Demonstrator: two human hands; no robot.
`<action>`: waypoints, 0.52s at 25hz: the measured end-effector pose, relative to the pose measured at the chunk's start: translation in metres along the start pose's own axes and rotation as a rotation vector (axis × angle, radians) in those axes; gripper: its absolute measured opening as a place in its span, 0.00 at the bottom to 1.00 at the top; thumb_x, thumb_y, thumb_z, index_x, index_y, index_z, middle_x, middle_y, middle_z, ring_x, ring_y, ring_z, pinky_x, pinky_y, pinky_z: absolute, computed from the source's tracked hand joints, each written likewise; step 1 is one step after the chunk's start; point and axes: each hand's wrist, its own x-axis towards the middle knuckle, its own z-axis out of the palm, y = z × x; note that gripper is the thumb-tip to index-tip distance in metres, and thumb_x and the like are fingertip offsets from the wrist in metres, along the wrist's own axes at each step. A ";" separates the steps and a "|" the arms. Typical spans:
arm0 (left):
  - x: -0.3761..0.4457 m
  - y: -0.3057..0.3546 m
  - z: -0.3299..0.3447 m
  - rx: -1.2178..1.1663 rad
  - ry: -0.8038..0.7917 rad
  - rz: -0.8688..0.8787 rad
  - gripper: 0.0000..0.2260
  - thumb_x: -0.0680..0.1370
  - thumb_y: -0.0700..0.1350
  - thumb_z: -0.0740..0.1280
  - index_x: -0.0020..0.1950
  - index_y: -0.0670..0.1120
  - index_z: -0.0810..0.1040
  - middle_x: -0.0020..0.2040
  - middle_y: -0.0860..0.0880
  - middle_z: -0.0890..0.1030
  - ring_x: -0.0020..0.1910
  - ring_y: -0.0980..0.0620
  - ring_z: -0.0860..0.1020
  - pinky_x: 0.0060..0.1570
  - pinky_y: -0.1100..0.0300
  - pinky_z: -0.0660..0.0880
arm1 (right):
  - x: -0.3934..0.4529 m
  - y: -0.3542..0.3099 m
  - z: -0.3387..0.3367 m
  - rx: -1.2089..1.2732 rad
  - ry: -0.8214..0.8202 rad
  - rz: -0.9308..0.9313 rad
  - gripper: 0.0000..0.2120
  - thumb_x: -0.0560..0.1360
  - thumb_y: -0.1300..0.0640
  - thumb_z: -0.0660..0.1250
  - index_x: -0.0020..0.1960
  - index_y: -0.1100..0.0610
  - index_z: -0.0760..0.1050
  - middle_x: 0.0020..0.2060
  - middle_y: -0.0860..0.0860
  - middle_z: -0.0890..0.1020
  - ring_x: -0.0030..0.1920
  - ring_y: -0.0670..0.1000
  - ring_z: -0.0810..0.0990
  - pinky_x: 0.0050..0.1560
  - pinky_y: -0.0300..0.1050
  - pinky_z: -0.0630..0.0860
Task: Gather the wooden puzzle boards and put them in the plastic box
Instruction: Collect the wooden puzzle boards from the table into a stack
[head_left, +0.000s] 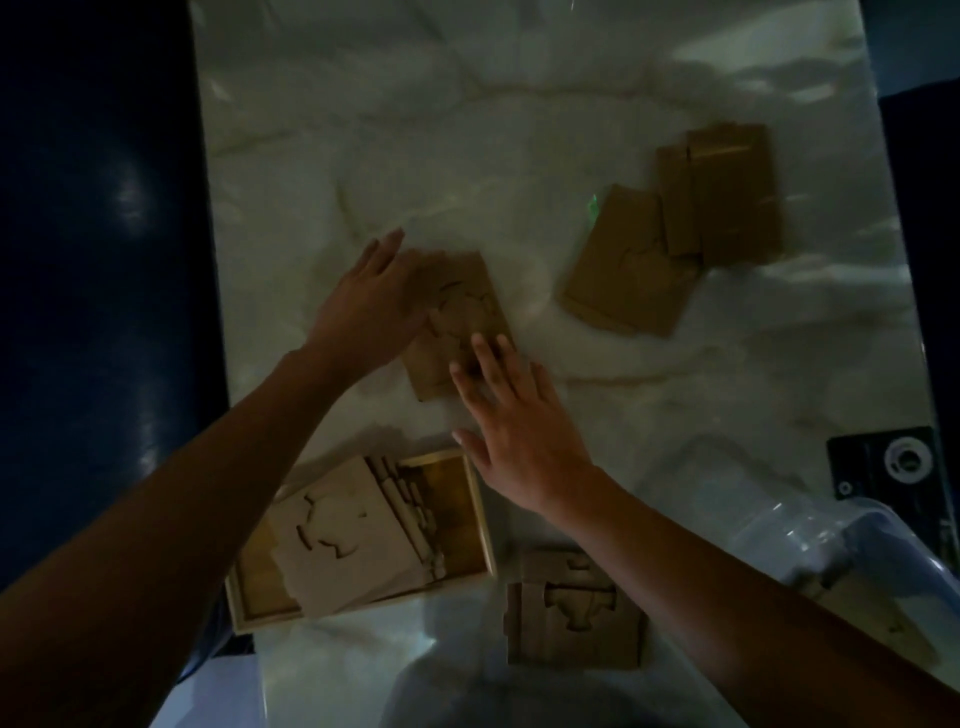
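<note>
Lying nearest on the marble counter (363, 156) are a wooden tray (480, 512) of puzzle boards and a clear plastic box (810, 540). Beyond, both hands, left (371, 306) and right (519, 426), rest spread on one puzzle board (467, 291). Farthest, more boards (675, 228) overlap.

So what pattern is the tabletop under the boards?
White marble with faint grey-brown veins on the tabletop, seen in the head view, the only one.

marble table (415, 130), puzzle boards (670, 228), wooden tray (480, 512)

Likely a home — marble-look table (467, 130), dark blue floor (93, 208), dim light.
</note>
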 end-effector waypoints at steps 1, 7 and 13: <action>0.003 -0.001 0.001 -0.004 -0.029 -0.041 0.29 0.78 0.50 0.68 0.77 0.48 0.63 0.80 0.44 0.59 0.79 0.43 0.55 0.74 0.45 0.61 | 0.001 0.000 0.003 0.000 -0.011 0.001 0.34 0.82 0.37 0.48 0.82 0.51 0.42 0.80 0.58 0.38 0.80 0.60 0.37 0.77 0.65 0.51; -0.010 0.017 0.006 0.053 0.115 0.040 0.24 0.78 0.48 0.65 0.74 0.44 0.68 0.68 0.40 0.75 0.64 0.36 0.75 0.55 0.44 0.77 | 0.001 0.002 0.015 -0.002 -0.007 -0.002 0.35 0.82 0.36 0.43 0.81 0.55 0.42 0.80 0.61 0.36 0.79 0.60 0.33 0.77 0.65 0.49; -0.015 0.013 0.002 -0.015 0.153 -0.078 0.23 0.79 0.45 0.65 0.73 0.42 0.69 0.64 0.36 0.76 0.59 0.36 0.77 0.55 0.44 0.76 | -0.007 0.002 0.017 -0.033 0.042 0.079 0.37 0.81 0.34 0.43 0.82 0.56 0.45 0.78 0.67 0.37 0.79 0.65 0.35 0.77 0.64 0.44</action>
